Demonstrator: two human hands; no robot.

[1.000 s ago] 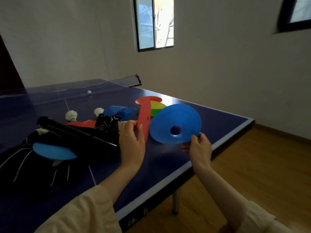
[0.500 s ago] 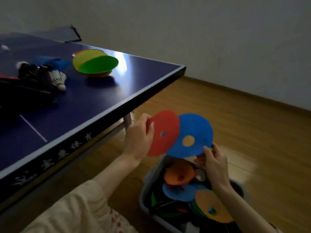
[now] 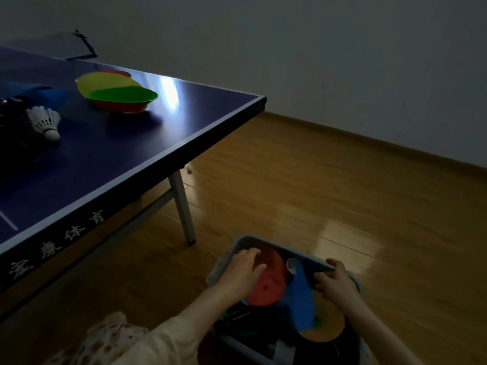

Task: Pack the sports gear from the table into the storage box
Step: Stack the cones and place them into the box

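You are in a plain indoor games room, dimly lit. A blue table-tennis table (image 3: 110, 143) fills the 9 to 11 o'clock side, its net post (image 3: 84, 46) at 11 o'clock and white Chinese characters (image 3: 55, 243) printed along its dark edge at 8 o'clock. Bare grey walls (image 3: 316, 48) run across 12 to 2 o'clock, meeting a wooden baseboard (image 3: 369, 139). Glossy wood-plank flooring (image 3: 303, 196) spreads from the centre to 4 o'clock.
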